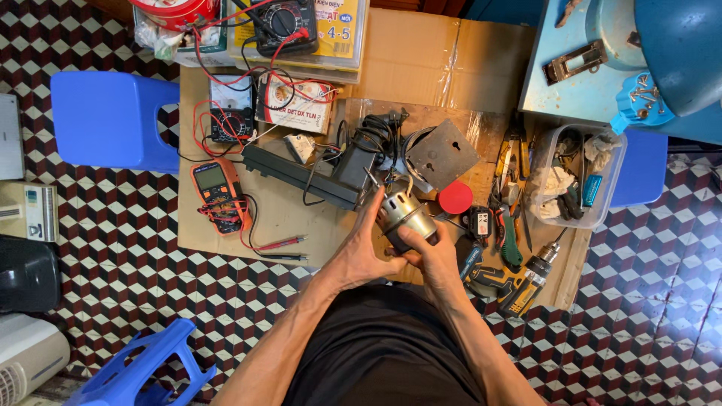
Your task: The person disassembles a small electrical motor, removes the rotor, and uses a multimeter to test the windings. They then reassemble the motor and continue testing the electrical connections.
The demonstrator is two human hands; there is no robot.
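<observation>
Head view, looking straight down: both hands meet on a small silver electric motor (pixel 404 214), lifted just above the cardboard sheet (pixel 421 53) spread over the patterned floor. Left hand (pixel 361 252) wraps the near side of the casing, fingers reaching up toward the shaft end; right hand (pixel 436 259) cups it from below and to the right, so each grip is closed on the motor itself. Just beyond the fingertips lies a black power tool body (pixel 316 173) with its cord, and a grey metal plate (pixel 444 154). A red round cap (pixel 455 198) sits just right of the motor, and a yellow cordless drill (pixel 519 280) lies right of the right hand. An orange multimeter (pixel 214 188) rests well off to the left. Handling this well, I'd judge, means steadying the casing with one hand and keeping fingers off the trailing wires.
</observation>
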